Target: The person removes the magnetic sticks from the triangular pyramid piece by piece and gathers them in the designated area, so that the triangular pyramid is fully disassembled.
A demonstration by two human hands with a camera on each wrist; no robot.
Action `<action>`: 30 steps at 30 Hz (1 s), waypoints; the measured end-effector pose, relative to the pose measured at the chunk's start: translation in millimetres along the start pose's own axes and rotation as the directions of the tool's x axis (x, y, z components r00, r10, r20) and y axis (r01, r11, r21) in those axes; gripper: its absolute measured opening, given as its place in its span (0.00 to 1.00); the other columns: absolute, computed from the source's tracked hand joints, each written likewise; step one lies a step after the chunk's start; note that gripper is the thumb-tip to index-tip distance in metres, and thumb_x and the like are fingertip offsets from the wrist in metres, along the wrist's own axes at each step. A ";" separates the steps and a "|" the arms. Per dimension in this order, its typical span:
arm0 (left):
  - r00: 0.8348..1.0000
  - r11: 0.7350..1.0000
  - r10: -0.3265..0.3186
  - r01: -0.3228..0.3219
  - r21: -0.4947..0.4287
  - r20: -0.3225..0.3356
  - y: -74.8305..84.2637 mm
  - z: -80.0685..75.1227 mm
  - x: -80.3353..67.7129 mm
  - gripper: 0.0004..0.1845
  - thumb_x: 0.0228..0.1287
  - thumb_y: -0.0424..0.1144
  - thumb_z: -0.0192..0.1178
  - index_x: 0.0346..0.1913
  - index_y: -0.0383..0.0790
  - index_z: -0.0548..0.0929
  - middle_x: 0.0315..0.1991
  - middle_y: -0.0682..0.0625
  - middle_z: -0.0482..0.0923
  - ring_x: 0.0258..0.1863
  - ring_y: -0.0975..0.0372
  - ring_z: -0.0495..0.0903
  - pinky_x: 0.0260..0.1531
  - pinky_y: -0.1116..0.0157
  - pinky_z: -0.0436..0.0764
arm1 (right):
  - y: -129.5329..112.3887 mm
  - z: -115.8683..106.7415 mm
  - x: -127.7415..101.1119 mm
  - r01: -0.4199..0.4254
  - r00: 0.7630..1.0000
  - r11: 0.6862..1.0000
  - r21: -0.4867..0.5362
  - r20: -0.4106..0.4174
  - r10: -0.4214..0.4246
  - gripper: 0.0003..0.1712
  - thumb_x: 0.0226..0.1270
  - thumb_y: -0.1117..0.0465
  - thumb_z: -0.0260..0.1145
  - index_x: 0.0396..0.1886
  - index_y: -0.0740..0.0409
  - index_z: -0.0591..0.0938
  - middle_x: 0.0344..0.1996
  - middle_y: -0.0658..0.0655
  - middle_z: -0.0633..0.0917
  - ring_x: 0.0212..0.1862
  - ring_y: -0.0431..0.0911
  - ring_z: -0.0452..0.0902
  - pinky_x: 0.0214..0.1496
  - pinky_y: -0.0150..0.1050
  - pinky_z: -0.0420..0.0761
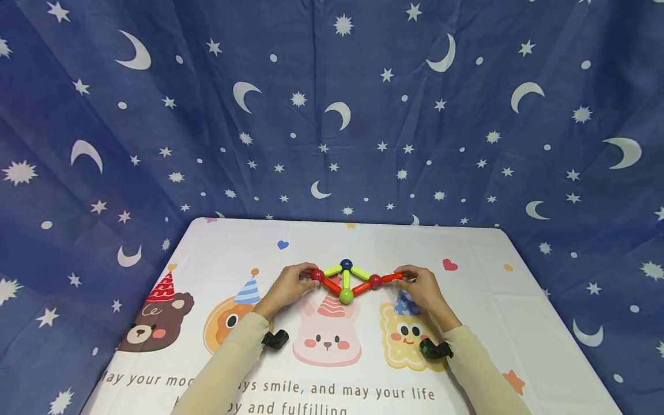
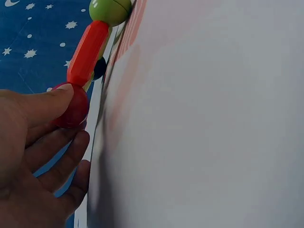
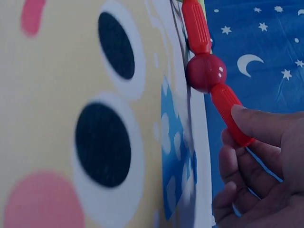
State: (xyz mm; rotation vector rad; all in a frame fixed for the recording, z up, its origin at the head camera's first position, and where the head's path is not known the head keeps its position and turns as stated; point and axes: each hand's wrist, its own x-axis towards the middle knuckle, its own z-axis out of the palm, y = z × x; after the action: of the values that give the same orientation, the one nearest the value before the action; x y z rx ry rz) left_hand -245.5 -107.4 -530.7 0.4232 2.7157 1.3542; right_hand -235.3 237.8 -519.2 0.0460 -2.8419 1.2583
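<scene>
Left hand (image 1: 287, 286) pinching dark red ball (image 1: 317, 275); right hand (image 1: 422, 288) pinching outer red plastic stick (image 1: 392, 278) by its tip. Between them, flat on cartoon-printed counter (image 1: 519, 323): diamond of red and yellow-green sticks, with navy ball (image 1: 346, 264) and green ball (image 1: 346, 296).
</scene>
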 end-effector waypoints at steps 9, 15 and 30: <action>0.999 0.997 0.024 -0.026 0.068 0.038 3.5 6.1 5.5 0.19 0.54 0.42 0.67 0.51 0.46 0.80 0.44 0.51 0.82 0.47 0.60 0.78 0.55 0.56 0.74 | 14.2 -6.1 -2.7 -0.039 0.999 0.998 -0.057 -0.006 0.038 0.13 0.52 0.56 0.72 0.40 0.49 0.85 0.38 0.55 0.86 0.40 0.47 0.77 0.47 0.43 0.76; 0.999 0.996 0.025 -0.027 0.086 0.025 5.3 7.8 6.8 0.18 0.53 0.42 0.68 0.49 0.47 0.81 0.43 0.53 0.81 0.46 0.60 0.77 0.55 0.57 0.74 | 20.3 -6.9 -1.4 -0.068 0.997 0.992 -0.106 0.016 0.070 0.15 0.51 0.56 0.73 0.41 0.51 0.85 0.37 0.56 0.83 0.39 0.48 0.74 0.44 0.42 0.74; 0.998 0.997 -0.038 0.035 0.068 0.045 1.9 9.4 7.8 0.19 0.53 0.44 0.68 0.50 0.52 0.81 0.45 0.53 0.81 0.49 0.59 0.76 0.57 0.55 0.72 | -12.0 -5.9 -5.5 0.061 0.998 0.996 -0.062 -0.005 -0.061 0.17 0.55 0.56 0.71 0.45 0.52 0.83 0.41 0.55 0.85 0.47 0.50 0.77 0.48 0.44 0.73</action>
State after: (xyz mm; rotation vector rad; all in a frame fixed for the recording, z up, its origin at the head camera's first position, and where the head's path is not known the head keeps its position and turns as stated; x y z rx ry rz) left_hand -250.8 -96.8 -534.5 0.4020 2.7238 1.2321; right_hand -229.2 234.2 -506.5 0.1257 -2.8482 1.1570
